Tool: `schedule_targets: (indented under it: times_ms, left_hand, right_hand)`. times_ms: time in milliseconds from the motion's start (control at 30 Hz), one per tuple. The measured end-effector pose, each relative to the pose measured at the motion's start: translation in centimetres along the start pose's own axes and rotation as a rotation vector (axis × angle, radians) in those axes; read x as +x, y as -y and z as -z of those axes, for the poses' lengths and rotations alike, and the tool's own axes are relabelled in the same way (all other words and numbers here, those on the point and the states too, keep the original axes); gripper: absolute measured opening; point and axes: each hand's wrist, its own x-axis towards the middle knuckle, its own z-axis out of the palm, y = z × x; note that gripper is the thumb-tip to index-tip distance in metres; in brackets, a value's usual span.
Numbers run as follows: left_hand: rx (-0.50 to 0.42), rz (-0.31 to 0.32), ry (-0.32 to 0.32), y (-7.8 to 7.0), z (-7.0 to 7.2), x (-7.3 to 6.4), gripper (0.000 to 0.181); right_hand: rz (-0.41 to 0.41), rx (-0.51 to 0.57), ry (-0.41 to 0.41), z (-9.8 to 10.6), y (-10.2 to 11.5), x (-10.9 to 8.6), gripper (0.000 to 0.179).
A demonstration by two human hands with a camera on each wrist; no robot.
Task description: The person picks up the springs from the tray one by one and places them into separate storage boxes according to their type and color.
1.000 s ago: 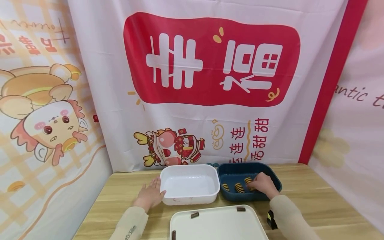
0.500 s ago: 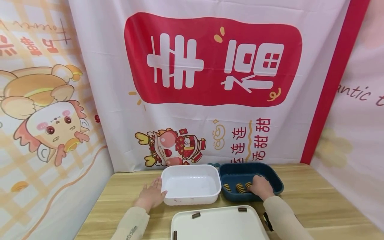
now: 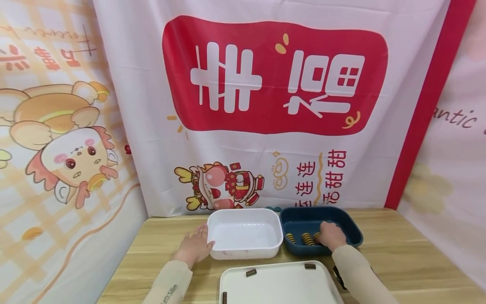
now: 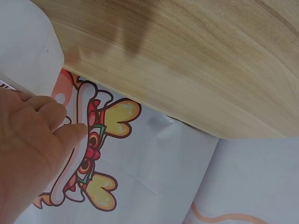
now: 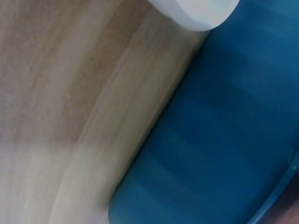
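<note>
My right hand (image 3: pixel 333 237) reaches into the dark blue basin (image 3: pixel 358 232), fingers curled down at the rightmost yellow-and-black striped roll (image 3: pixel 317 237). Its fingertips are hidden, and part of that roll is covered. Two similar striped rolls, a middle one (image 3: pixel 308 239) and a left one (image 3: pixel 290 238), lie beside it in the basin. On the left, my left hand (image 3: pixel 194 246) rests extended fingers along the side of the white basin (image 3: pixel 247 254), thumb at its rim. The left wrist view shows this hand (image 4: pixel 35 135) close to the white basin (image 4: pixel 28 42).
Nearest me lies a cream tray (image 3: pixel 281 283) bearing brown ridged pieces: one (image 3: pixel 251 272) at its back left, another (image 3: pixel 310 266) at its back right, a third (image 3: pixel 224 298) on its left edge. The basins stand side by side on the wooden table (image 3: pixel 152 240), before a printed cloth (image 3: pixel 265 145).
My right hand and the rightmost striped roll have shifted slightly toward me in the blue basin, and the hand now covers more of it. The left hand stays put. The head view has turned slightly left.
</note>
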Motion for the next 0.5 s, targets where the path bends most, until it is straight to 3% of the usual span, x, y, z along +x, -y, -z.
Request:
schedule_targets:
  times_ms: [300,500]
  left_hand:
    - [0.009,-0.004,0.001,-0.3,-0.3,0.1,0.064]
    - [0.007,0.000,-0.005,0.0,-0.3,0.1,0.063]
  right_hand:
    - [-0.009,-0.005,0.037,0.2,-0.3,0.2,0.023]
    - [0.051,0.003,0.004,1.4,0.3,-0.9,0.023]
